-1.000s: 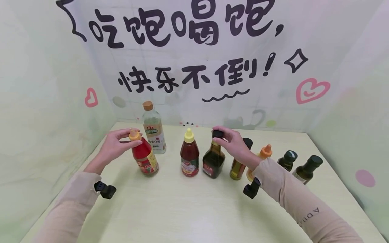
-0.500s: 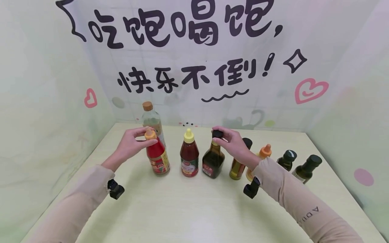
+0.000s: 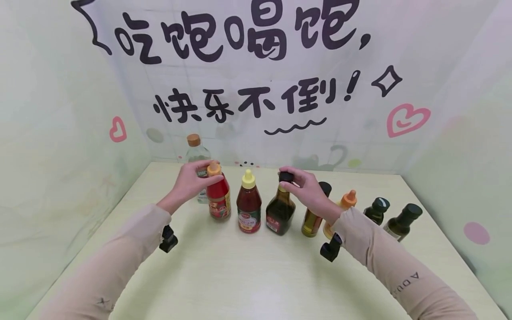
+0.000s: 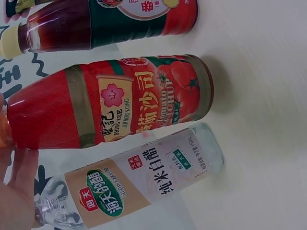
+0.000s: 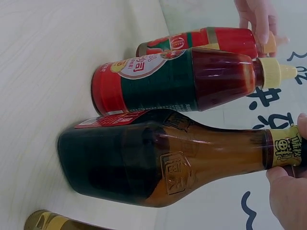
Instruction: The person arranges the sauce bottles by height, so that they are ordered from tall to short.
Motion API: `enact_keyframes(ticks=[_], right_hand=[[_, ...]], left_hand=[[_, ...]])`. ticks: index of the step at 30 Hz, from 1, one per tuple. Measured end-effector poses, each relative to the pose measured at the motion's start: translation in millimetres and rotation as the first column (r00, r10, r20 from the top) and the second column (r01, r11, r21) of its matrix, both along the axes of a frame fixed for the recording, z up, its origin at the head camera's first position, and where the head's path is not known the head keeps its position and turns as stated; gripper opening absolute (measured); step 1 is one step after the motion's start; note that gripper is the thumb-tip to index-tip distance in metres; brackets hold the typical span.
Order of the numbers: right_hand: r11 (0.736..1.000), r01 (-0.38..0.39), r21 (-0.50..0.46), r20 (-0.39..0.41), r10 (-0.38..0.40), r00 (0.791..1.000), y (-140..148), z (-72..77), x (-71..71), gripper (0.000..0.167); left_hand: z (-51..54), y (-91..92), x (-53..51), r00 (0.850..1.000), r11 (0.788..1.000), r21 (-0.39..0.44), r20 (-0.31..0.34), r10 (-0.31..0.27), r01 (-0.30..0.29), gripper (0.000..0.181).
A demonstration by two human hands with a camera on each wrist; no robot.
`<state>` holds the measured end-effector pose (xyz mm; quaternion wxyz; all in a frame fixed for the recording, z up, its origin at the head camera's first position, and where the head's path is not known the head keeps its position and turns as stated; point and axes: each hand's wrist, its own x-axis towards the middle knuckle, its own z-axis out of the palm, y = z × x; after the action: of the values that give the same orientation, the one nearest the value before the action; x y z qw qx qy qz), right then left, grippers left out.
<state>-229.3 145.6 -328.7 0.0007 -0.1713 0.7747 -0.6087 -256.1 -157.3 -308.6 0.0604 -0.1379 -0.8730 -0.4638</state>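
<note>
The left grip [image 3: 191,180], fingers bent round an orange cap [image 3: 214,170], holds a glossy red ketchup bottle [image 3: 219,204] before a clear bottle [image 3: 198,154]; its "Tomato Ketchup" lettering [image 4: 169,100] reads only in the left wrist view. Past a yellow-topped bottle [image 3: 249,206], the right grip [image 3: 307,189] pinches the black cap [image 3: 286,177] of a see-through, wide-shouldered brown bottle [image 3: 281,211], whose embossed characters [image 5: 176,171] show clearly just in the right wrist view.

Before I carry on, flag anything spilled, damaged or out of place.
I see no spill or damage. The clear vinegar bottle is the one odd placement: in the head view it sits farther back, partly hidden by the red ketchup bottle in the left grip, while the other bottles form a rough row.
</note>
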Motion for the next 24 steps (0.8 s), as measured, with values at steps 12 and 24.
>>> enact_keyframes(ticks=[12, 24], right_hand=[[1.000, -0.004, -0.002, -0.007, 0.004, 1.000, 0, 0.4, 1.1, 0.040], [1.000, 0.005, -0.012, 0.006, -0.005, 1.000, 0, 1.5, 1.0, 0.039]], left_hand=[[2.0, 18.5, -20.8, 1.000, 1.000, -0.016, -0.006, 0.009, -0.009, 0.049], [-9.3, 28.9, -36.0, 0.999, 0.999, -0.021, -0.025, 0.048, -0.049, 0.045]])
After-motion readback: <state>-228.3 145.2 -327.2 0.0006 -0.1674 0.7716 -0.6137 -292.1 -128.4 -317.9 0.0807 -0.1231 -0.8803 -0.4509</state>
